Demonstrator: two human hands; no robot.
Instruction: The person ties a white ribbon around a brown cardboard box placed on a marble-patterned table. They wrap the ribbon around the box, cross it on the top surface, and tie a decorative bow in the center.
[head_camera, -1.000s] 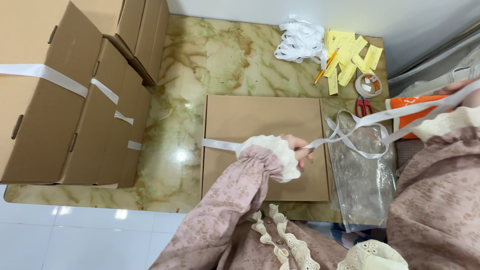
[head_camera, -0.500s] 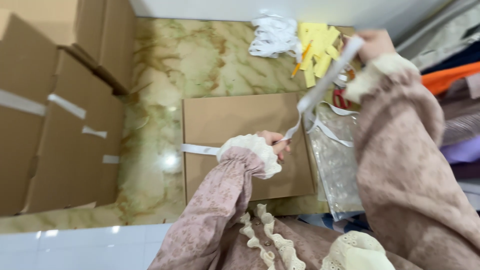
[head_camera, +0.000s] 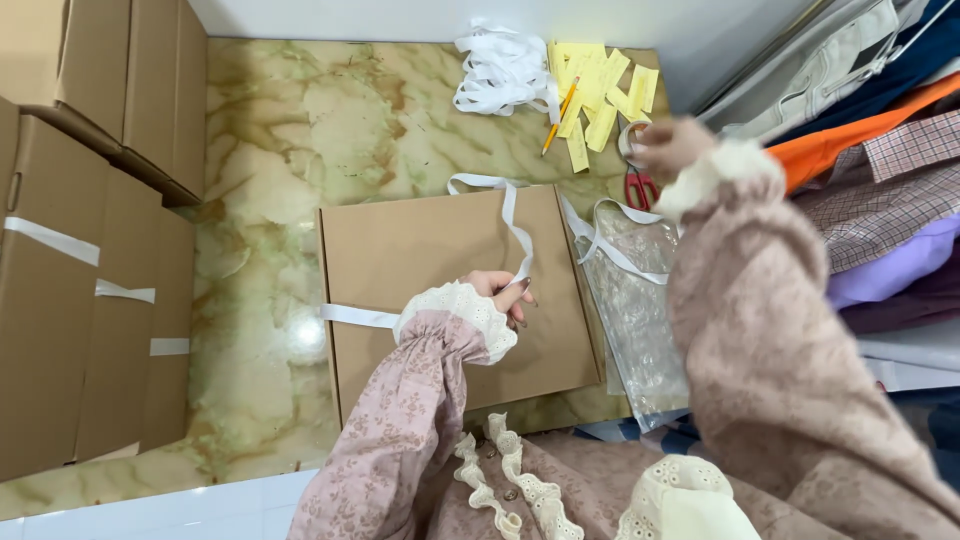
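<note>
White ribbon (head_camera: 515, 225) is now slackening across the cardboard box (head_camera: 450, 290); my left hand (head_camera: 505, 297) is pinching it shut-gripped, my right hand (head_camera: 668, 148) having dropped, its grip blurred beyond telling

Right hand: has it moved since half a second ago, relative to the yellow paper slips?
Yes. The right hand dropped from beside the yellow paper slips to just below them, near the red scissors, and no longer holds the white ribbon taut.

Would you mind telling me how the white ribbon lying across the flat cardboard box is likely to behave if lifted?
The white ribbon probably hangs limp: it already loops and curls across the flat cardboard box. It looks thin, so likely very light. The left hand pins it, suggesting it would otherwise slide.
</note>
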